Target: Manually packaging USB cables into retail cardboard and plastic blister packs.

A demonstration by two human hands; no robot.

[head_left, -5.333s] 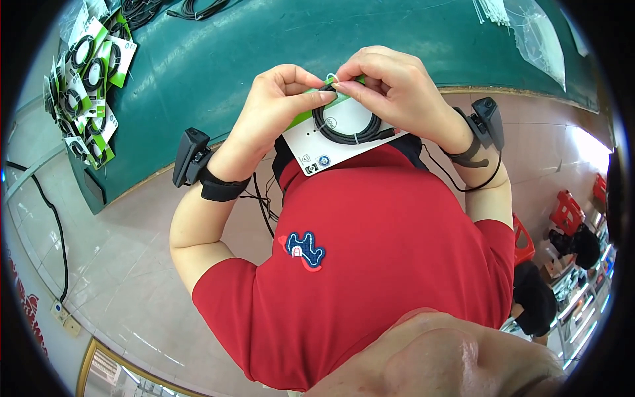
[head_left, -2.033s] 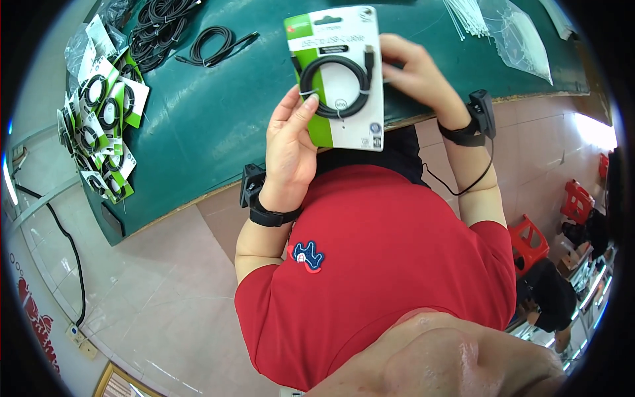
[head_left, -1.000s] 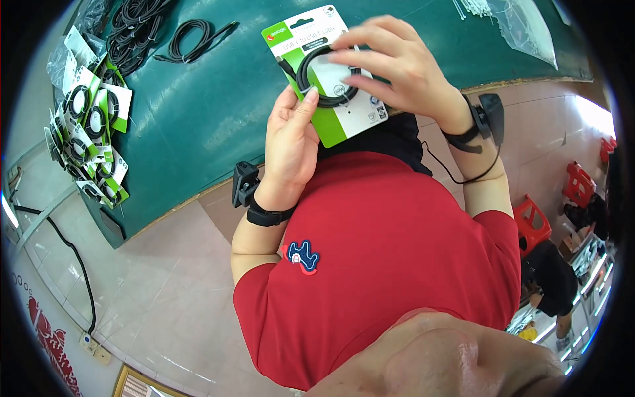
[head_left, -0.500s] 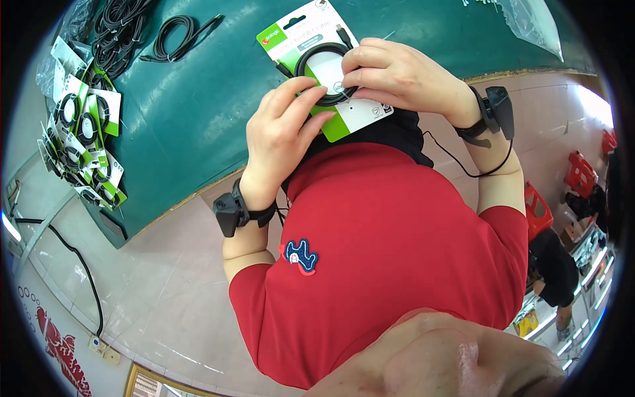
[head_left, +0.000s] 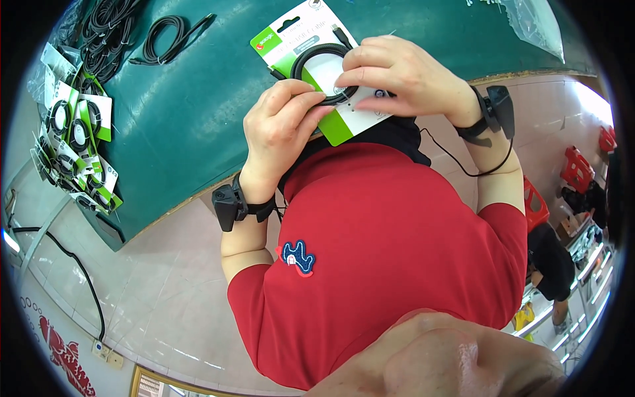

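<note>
A white and green cardboard package [head_left: 337, 129] lies tilted at the table's near edge, in front of my body. A black coiled cable [head_left: 296, 69] rests on its face, one plug near the card's top right and the other at its left side. My left hand [head_left: 281, 119] pinches the coil and the card at the lower left, thumb and fingers closed on them. Over the right side of the coil, my right hand [head_left: 407, 76] has its thumb and fingers apart. Its fingertips are at the coil; whether they touch it is hard to tell.
On the green table [head_left: 198, 112], a pile of carded cables [head_left: 79, 142] lies at the left. Behind it are a bundle of loose black cables [head_left: 109, 40] and a single coiled cable [head_left: 169, 40]. A clear plastic bag [head_left: 536, 26] lies at the far right.
My right thumb and fingers have spread apart at the coil, where they were pinched together. My left hand keeps its pinch. The table's contents appear slightly further left in view.
</note>
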